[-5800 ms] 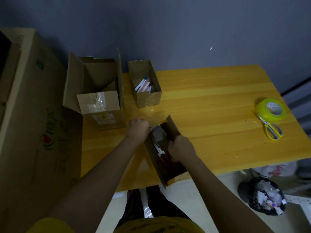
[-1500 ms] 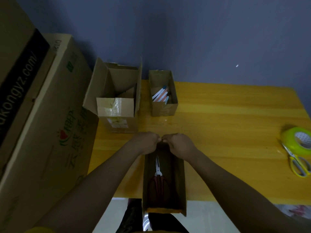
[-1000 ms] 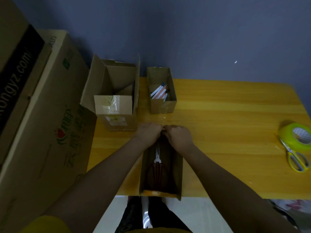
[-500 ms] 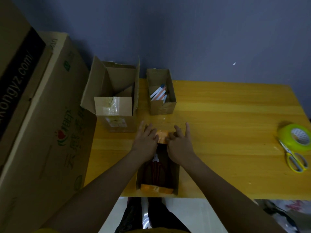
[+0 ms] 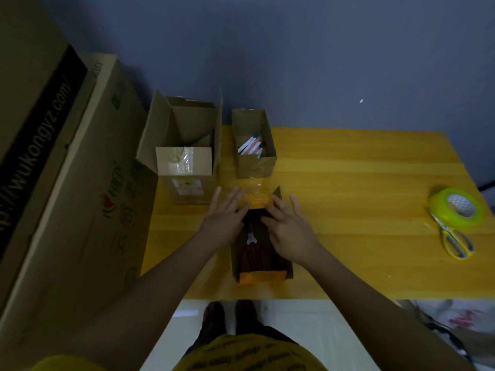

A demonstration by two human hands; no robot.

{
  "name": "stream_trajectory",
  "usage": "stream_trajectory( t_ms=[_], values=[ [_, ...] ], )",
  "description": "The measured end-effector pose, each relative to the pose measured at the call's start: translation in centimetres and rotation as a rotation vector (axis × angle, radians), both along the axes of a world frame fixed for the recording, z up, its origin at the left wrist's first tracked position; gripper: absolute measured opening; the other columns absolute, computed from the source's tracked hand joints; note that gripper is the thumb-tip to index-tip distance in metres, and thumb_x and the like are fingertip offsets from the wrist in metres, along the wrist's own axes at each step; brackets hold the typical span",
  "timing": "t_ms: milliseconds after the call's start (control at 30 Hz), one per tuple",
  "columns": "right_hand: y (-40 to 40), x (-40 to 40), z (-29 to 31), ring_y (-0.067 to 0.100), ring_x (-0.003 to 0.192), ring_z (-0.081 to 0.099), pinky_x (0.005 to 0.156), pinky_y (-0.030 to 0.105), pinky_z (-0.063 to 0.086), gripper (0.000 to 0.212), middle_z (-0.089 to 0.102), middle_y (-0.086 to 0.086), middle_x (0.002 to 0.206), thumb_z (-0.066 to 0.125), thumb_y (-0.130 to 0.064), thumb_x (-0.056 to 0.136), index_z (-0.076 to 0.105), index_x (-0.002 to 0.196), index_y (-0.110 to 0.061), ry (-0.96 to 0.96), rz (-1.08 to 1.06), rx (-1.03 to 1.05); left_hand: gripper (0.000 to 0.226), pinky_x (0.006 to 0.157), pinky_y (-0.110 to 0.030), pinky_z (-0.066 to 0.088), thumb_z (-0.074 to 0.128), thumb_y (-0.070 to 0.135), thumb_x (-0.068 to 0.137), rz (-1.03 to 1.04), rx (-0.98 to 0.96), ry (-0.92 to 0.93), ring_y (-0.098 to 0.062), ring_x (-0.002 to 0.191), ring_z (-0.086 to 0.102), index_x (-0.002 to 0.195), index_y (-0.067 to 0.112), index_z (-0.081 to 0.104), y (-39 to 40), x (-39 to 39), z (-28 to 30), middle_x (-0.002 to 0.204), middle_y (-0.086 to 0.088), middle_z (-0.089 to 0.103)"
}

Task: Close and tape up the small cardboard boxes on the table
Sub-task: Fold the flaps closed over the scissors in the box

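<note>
A small open cardboard box (image 5: 284,266) lies lengthwise near the table's front edge, with red-handled pliers (image 5: 253,250) inside. My left hand (image 5: 225,218) and my right hand (image 5: 288,228) lie flat with straight fingers on the box's far end, on either side of its far flap (image 5: 257,201). Behind it stands an open box (image 5: 253,145) holding pens. A taller open box (image 5: 184,153) with a taped flap stands to the left. A green tape roll (image 5: 455,207) and yellow scissors (image 5: 455,242) lie at the table's right edge.
The wooden table (image 5: 348,204) ends close to my body. Big cardboard cartons (image 5: 61,183) lean against its left side. A wall rises right behind the table. A bag (image 5: 455,319) lies on the floor at lower right.
My hands had been pinching the far end of the box together; their fingers have since straightened and now lie flat there. The box slid a little further onto the table.
</note>
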State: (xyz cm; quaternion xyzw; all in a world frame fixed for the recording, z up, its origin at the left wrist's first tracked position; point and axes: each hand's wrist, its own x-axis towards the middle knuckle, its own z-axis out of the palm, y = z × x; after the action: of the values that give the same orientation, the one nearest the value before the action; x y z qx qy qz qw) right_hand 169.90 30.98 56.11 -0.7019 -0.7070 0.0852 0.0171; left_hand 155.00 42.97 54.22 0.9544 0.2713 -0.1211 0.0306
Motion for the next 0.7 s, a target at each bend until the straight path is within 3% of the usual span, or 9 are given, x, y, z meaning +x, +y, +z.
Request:
stream_trajectory(
  t_ms=[67, 133, 200, 300, 400, 500, 600, 700],
  values=[
    [-2.1, -0.2, 0.2, 0.031, 0.131, 0.046, 0.115, 0.043, 0.018, 0.030, 0.064, 0.008, 0.123, 0.062, -0.028, 0.088, 0.071, 0.111, -0.011, 0.103, 0.070, 0.093, 0.049, 0.112, -0.050, -0.020, 0.033, 0.038, 0.102, -0.053, -0.050, -0.016, -0.020, 0.149, 0.000, 0.148, 0.019, 0.032, -0.9, -0.4, 0.5, 0.161, -0.007, 0.010],
    [-3.6, -0.4, 0.3, 0.024, 0.117, 0.055, 0.110, 0.037, 0.028, 0.035, 0.070, 0.001, 0.106, 0.060, -0.044, 0.087, 0.074, 0.104, -0.016, 0.130, 0.124, 0.038, 0.046, 0.110, -0.048, -0.023, 0.032, 0.041, 0.102, -0.076, -0.110, -0.033, -0.018, 0.147, 0.011, 0.141, 0.021, 0.044, -1.8, -1.0, 0.8, 0.158, -0.005, 0.023],
    [-4.4, -0.5, 0.4, 0.017, 0.120, 0.049, 0.116, 0.037, 0.013, 0.038, 0.068, -0.004, 0.107, 0.054, -0.049, 0.089, 0.070, 0.110, -0.022, 0.062, 0.168, -0.109, 0.045, 0.108, -0.050, -0.026, 0.037, 0.045, 0.100, -0.064, -0.156, -0.025, -0.017, 0.146, 0.018, 0.137, 0.024, 0.050, -2.5, -1.5, 1.0, 0.155, -0.004, 0.030],
    [-4.4, -1.3, 0.0, 0.018, 0.121, 0.046, 0.116, 0.041, -0.013, 0.029, 0.066, -0.002, 0.108, 0.050, -0.039, 0.094, 0.066, 0.112, -0.023, -0.142, 0.150, -0.256, 0.049, 0.107, -0.053, -0.025, 0.045, 0.047, 0.095, -0.041, -0.184, 0.051, -0.019, 0.148, 0.007, 0.140, 0.028, 0.045, -3.2, -2.4, 0.5, 0.158, -0.004, 0.023],
    [-2.8, -3.2, -0.5, 0.023, 0.117, 0.051, 0.115, 0.049, -0.016, 0.026, 0.070, -0.001, 0.102, 0.048, -0.028, 0.094, 0.068, 0.110, -0.024, -0.348, 0.040, -0.303, 0.046, 0.106, -0.054, -0.027, 0.045, 0.040, 0.096, -0.012, -0.162, 0.078, -0.019, 0.148, 0.001, 0.140, 0.027, 0.044, -3.7, -2.9, 0.0, 0.159, -0.006, 0.019],
    [-1.2, -4.7, -1.3, 0.027, 0.124, 0.043, 0.113, 0.052, -0.017, 0.024, 0.068, -0.001, 0.108, 0.049, -0.026, 0.095, 0.068, 0.109, -0.024, -0.427, 0.026, -0.372, 0.047, 0.106, -0.058, -0.025, 0.043, 0.038, 0.096, 0.055, -0.083, 0.069, -0.022, 0.146, 0.015, 0.141, 0.022, 0.043, -4.0, -2.3, 0.1, 0.155, -0.007, 0.027],
    [-1.1, -4.1, -2.0, 0.026, 0.122, 0.042, 0.113, 0.056, -0.011, 0.020, 0.068, 0.000, 0.104, 0.051, -0.025, 0.094, 0.069, 0.102, -0.022, -0.363, 0.022, -0.400, 0.058, 0.110, -0.055, -0.020, 0.048, 0.035, 0.095, 0.081, 0.018, 0.071, -0.023, 0.141, 0.026, 0.145, 0.013, 0.032, -4.0, -0.1, 0.2, 0.152, -0.009, 0.030],
    [-2.1, -2.4, -2.3, 0.022, 0.106, 0.056, 0.113, 0.053, -0.011, 0.023, 0.068, 0.000, 0.089, 0.049, -0.021, 0.094, 0.071, 0.092, -0.021, -0.224, 0.074, -0.337, 0.076, 0.116, -0.051, -0.010, 0.049, 0.033, 0.095, 0.068, 0.125, 0.075, -0.027, 0.145, 0.014, 0.151, 0.005, 0.006, -3.6, 2.1, -0.3, 0.159, -0.014, 0.010]
  ],
)
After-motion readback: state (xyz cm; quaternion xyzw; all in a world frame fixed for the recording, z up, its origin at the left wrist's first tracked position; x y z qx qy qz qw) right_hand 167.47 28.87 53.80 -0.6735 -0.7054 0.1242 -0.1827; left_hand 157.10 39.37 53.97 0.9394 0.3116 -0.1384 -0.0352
